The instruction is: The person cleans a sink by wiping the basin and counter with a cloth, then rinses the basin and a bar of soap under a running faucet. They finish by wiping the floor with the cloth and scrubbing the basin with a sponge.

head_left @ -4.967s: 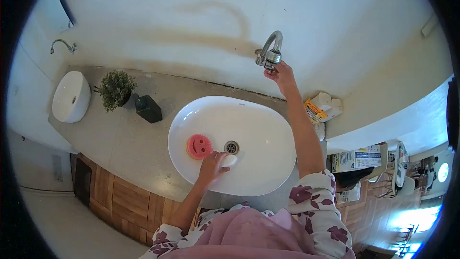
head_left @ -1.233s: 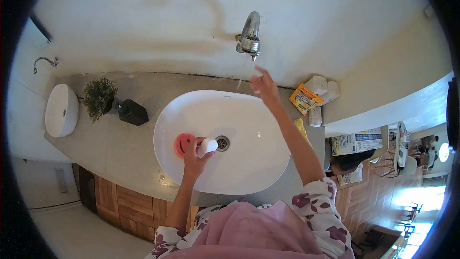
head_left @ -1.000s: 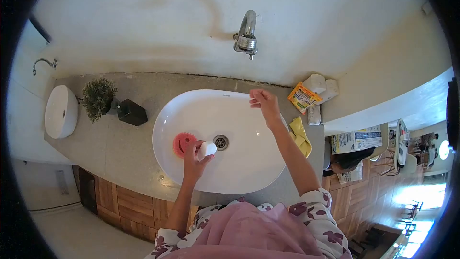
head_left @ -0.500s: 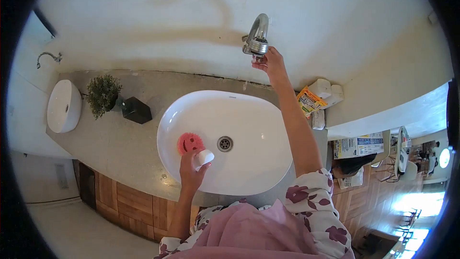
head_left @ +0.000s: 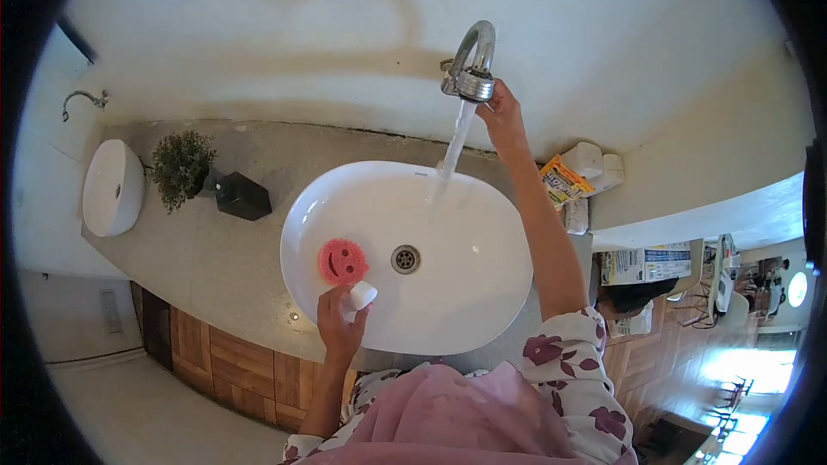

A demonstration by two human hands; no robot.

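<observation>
My left hand (head_left: 338, 327) is closed around a small white rounded object (head_left: 363, 295) over the near left part of the white sink (head_left: 431, 310). Just beyond those fingers, a round pink sponge with a smiley face (head_left: 342, 261) lies in the basin. Up at the wall, my right hand (head_left: 504, 116) grips the chrome faucet (head_left: 475, 77) near its outlet; some fingertips are hidden behind the metal. A stream of water (head_left: 458, 138) runs from the faucet into the far side of the sink, away from the sponge.
On the grey counter (head_left: 215, 267) stand a dark box-shaped container (head_left: 243, 196), a green plant (head_left: 183, 168) and a second white basin (head_left: 115, 189). An orange and yellow packet (head_left: 564, 181) leans by white rolls (head_left: 584, 159) at the right. Beyond is a room with chairs.
Water has started flowing from the faucet. My right hand stays at it. My left hand has shifted slightly nearer to me with the white object, uncovering more of the sponge.
</observation>
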